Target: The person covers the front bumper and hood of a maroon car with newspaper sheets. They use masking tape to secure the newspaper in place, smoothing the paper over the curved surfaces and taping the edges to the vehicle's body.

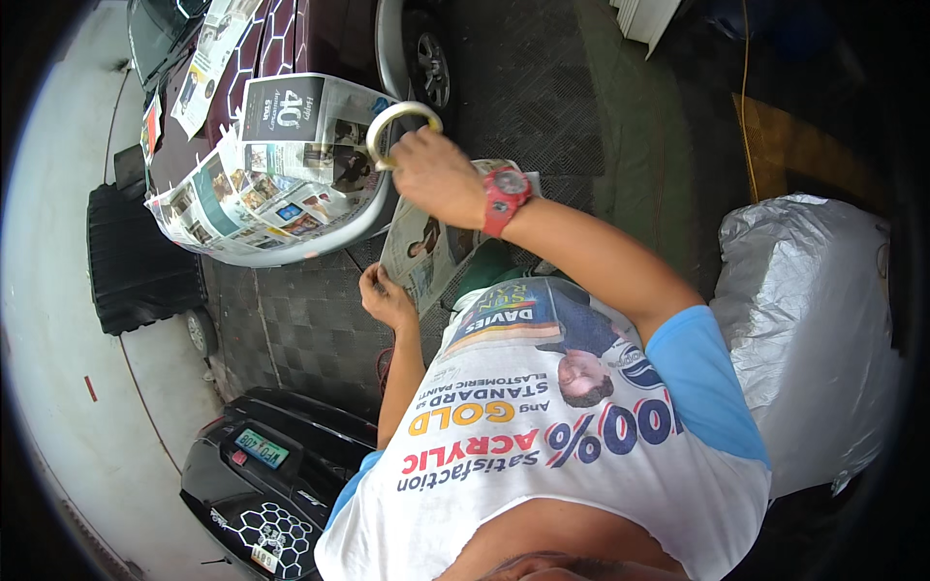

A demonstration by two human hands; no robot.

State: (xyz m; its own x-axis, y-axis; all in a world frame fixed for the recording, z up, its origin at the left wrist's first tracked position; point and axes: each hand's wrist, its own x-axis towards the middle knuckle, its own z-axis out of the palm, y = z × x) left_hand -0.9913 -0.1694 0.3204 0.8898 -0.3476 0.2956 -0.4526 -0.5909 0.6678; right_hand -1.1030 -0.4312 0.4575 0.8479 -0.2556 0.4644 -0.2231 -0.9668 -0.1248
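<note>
My right hand (436,174), a red watch on its wrist, is closed on a roll of masking tape (377,131), which stands out beyond the fingers. A loose newspaper sheet (426,257) hangs between my hands, its upper part partly behind my right hand and wrist. Lower down, my left hand (387,298) pinches the sheet's near-left edge. Just ahead is the end of a maroon car (334,39), with newspaper (242,189) spread over its bodywork. The pale bumper (320,247) shows below that paper.
A black vehicle (281,484) stands at the lower left. Farther left, black cloth (136,252) covers something beside a pale wall (58,320). Under a silver cover, a bulky thing (804,329) stands at right. Dark patterned mats (300,310) line the floor; a yellow cord (747,97) hangs far right.
</note>
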